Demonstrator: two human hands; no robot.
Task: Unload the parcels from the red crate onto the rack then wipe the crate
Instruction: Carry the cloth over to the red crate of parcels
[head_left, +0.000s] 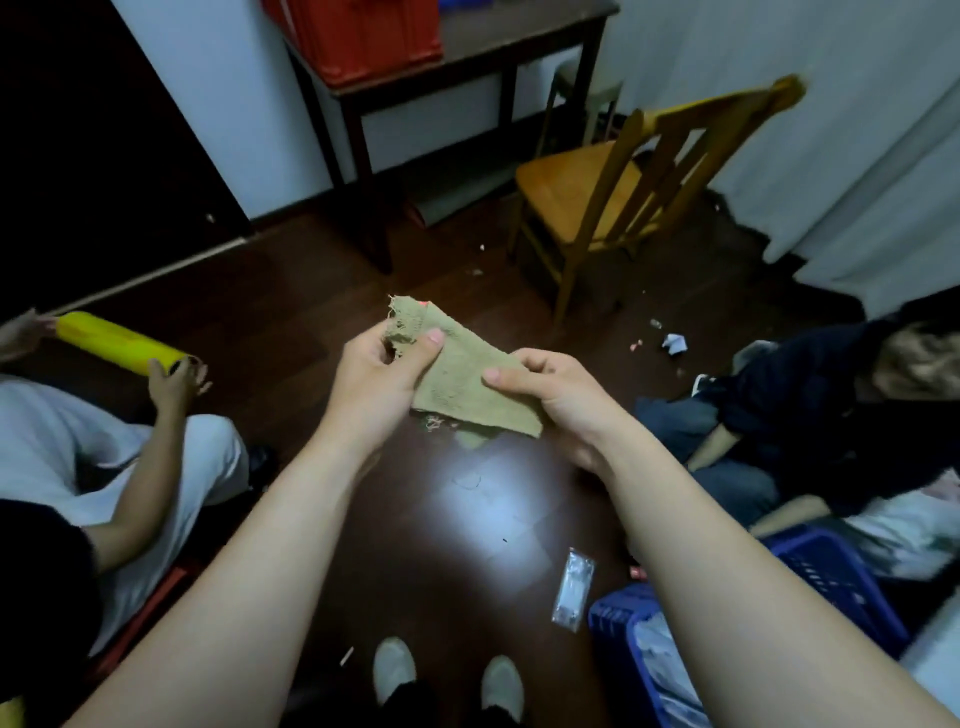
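- Above the dark floor (467, 519), at the middle of the view, both hands hold a frayed tan cloth (467, 384) stretched between them.
- The left hand (379, 379) pinches the cloth's ragged far corner between thumb and curled fingers; loose threads stick out along that edge.
- The right hand (556, 400) grips the cloth's near right edge, thumb pressed flat on top and fingers curled underneath.
- The red crate (363, 36) stands on a dark table (509, 47) against the far wall, well apart from the hands and close to the table's near left corner. Its top is cut off by the frame, so what it holds cannot be told.
- A wooden chair (587, 192) stands just right of the table, its back on the near side.
- Bare floor runs from the pale shoes (395, 670) to the table legs, a lane between a person in light trousers (104, 457) on the left and a person in dark clothes (805, 405) on the right.
- The person in light trousers holds a yellow roll (119, 343) by what seem to be both ends.
- A blue basket (831, 577) sits at the lower right beneath the right forearm, and a small clear packet (573, 590) lies on the floor beside it.
- Paper scraps (674, 343) lie near the chair's legs.
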